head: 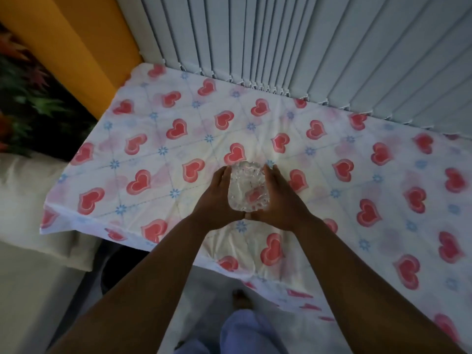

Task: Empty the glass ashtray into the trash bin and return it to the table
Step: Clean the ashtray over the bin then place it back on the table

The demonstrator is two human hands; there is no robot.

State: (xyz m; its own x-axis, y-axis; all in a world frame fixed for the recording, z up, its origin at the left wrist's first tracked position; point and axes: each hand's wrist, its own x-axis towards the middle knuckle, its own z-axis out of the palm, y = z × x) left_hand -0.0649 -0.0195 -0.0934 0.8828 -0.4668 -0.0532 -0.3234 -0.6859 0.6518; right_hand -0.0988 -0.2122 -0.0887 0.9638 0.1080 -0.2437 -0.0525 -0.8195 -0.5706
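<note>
A clear cut-glass ashtray (pixel 248 186) is held between both hands over the middle of the table (pixel 332 226), which is covered by a white cloth printed with red hearts. My left hand (pixel 214 198) presses its left side and my right hand (pixel 279 200) its right side, palms facing each other. Whether the ashtray rests on the cloth or hovers just above it is unclear. I see nothing inside the glass. A dark round shape (pixel 120 267) below the table's left front edge may be the trash bin, mostly hidden by my left forearm.
Grey vertical blinds (pixel 306 47) hang along the table's far edge. An orange wall (pixel 71 47) and a plant (pixel 30 98) are at the left, with a pale cushion (pixel 33 200) beside the table. My legs and a foot (pixel 241 300) show below the front edge.
</note>
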